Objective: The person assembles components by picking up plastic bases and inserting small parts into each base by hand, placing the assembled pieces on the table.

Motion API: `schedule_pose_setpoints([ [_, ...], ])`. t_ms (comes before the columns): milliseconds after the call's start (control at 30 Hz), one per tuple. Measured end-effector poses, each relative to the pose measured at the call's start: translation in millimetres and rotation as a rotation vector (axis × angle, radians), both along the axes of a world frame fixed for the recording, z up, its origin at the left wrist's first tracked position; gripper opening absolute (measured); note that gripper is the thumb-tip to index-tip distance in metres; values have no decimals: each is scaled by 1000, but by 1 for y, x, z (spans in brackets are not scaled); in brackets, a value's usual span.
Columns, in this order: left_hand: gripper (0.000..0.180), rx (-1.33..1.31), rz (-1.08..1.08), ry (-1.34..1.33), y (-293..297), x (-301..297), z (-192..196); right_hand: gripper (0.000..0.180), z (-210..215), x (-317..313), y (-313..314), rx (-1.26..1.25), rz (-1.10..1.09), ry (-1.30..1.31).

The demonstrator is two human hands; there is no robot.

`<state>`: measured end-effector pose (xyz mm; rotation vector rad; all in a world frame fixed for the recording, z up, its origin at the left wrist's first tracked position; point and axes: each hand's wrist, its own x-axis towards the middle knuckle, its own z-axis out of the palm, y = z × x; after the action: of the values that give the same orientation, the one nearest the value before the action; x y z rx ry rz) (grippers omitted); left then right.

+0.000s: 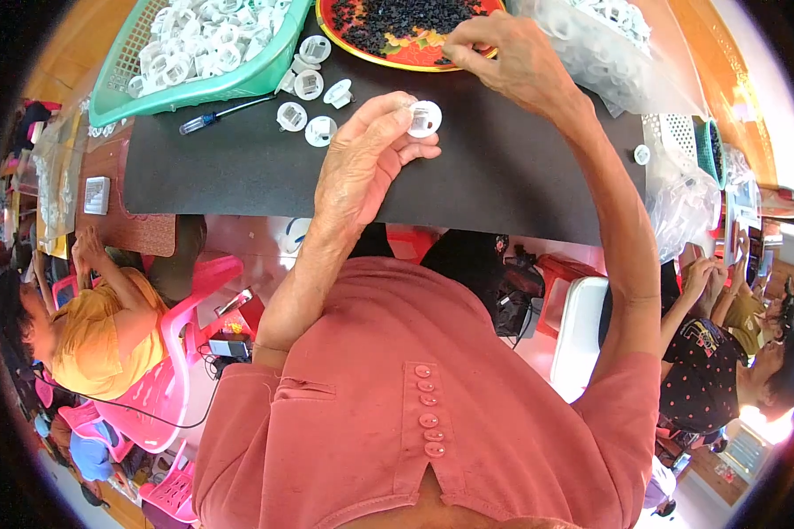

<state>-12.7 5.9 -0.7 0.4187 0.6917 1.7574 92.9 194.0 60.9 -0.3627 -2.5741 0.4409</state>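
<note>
My left hand point(368, 160) holds a small round white plastic part point(424, 119) between thumb and fingertips above the black mat point(238, 172). My right hand point(505, 55) reaches further back, its fingertips pinched together at the near edge of a red plate point(362, 48) heaped with small black pieces point(397, 19). Whether a piece sits between those fingers is hidden. Several loose white round parts point(310, 85) lie on the mat left of my left hand.
A green basket point(205, 90) full of white parts stands at the back left, with a blue-handled screwdriver point(213, 115) in front of it. A clear bag of white parts point(610, 40) lies at the back right. Other people sit at left point(97, 326) and right point(715, 361).
</note>
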Motion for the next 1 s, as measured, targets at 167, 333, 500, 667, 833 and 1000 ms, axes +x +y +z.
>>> schedule_pose_setpoints([
  [167, 25, 21, 2, -23, 0, 0, -1, 20, -8, -17, 15, 76, 53, -390],
  [333, 25, 6, -3, -17, -2, 0, 0, 16, 7, -16, 11, -238, -197, -230],
  [500, 25, 20, 8, -16, -2, 0, -1, 18, 13, -19, 4, -281, -178, -219],
  [667, 25, 13, -1, -8, 0, 1, 0, 19, -8, -28, 18, -9, 45, -183],
  [833, 24, 10, 5, -4, -1, 1, -2, 21, 4, -38, 3, -30, 8, -299],
  [1000, 24, 10, 7, 3, -2, 1, -1, 18, 10, -42, -6, -31, -52, -359],
])
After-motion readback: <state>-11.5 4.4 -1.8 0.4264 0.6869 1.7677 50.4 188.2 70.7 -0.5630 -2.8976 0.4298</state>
